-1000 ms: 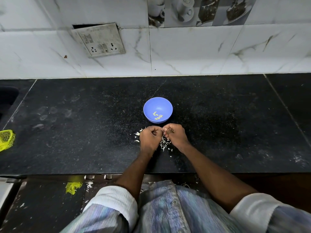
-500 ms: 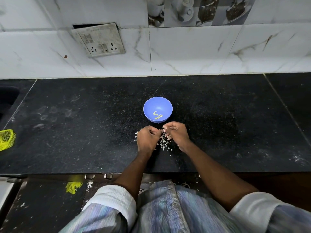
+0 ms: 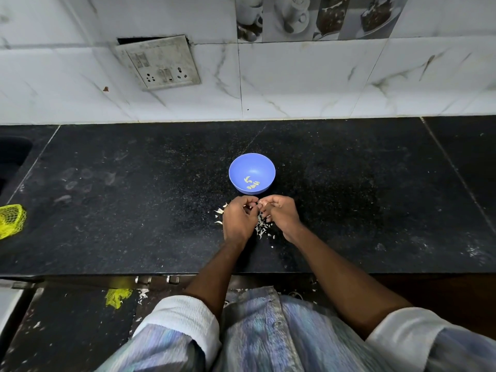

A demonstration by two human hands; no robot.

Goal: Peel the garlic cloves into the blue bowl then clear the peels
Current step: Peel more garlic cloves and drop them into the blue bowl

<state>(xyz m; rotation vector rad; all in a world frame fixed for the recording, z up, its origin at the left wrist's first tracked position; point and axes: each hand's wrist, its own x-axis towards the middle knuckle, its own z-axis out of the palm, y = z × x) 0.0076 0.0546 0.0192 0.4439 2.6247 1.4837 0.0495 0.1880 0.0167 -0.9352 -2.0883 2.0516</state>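
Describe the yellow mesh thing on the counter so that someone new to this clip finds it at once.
Start at the black counter and follow it to its far left edge, well away from the blue bowl and both hands. The yellow mesh bag lies there, cut off by the frame. A smaller yellow scrap lies lower, below the counter's front edge.

Standing on black countertop [image 3: 134,210]: blue bowl [image 3: 252,167], a few peeled garlic cloves [image 3: 251,183] lying inside. Just in front of bowl, left hand [image 3: 237,220] and right hand [image 3: 280,214] meeting fingertip to fingertip, fingers curled, pinching something small between them, too small to identify; pale garlic peels [image 3: 261,229] lying scattered on counter beneath and beside both hands. Sitting at far left counter edge: yellow mesh bag [image 3: 12,220]; hanging tilted on white tiled wall behind: socket plate [image 3: 158,63].
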